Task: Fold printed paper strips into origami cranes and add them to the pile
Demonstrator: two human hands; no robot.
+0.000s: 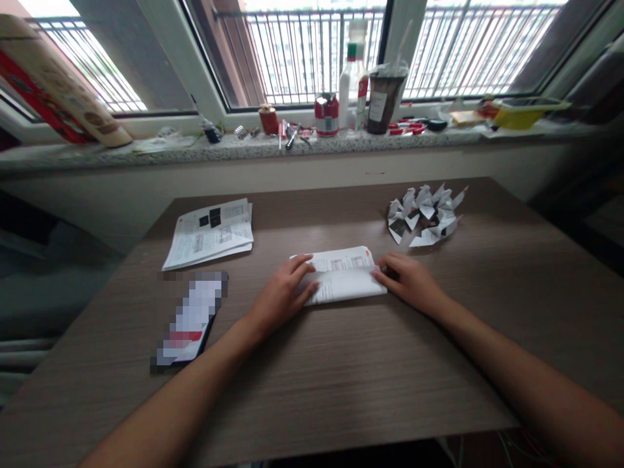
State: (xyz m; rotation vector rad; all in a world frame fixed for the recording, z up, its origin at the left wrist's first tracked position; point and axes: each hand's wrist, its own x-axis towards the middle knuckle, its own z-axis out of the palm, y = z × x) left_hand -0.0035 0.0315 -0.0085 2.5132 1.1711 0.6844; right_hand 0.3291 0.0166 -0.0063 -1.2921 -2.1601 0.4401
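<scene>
Left hand (287, 286) and right hand (412, 283) meet a folded printed sheet (344, 285)

The folded printed sheet lies near the middle of the table (341, 390), its near part doubled over as a flap that leaves a printed strip showing along the far side. The left hand rests at its left end with a loose, spread grip: the thumb lies on the flap and the index finger farther up, a gap between them. The right hand is at the right end, thumb touching the flap's edge and fingers curled beside it; whether this grip pinches the paper, I cannot tell.

Left of the sheet are a smartphone (192, 322) with a pixelated screen and, beyond it, a small stack of printed pages (210, 235). Beyond the right hand sits a ring-like cluster of pointed folded paper pieces (426, 213). On the stone windowsill (173, 155) behind, a red drink can (326, 117) stands left of a lidded cup (384, 97) with a straw; a yellow container (521, 117) is farther right.
</scene>
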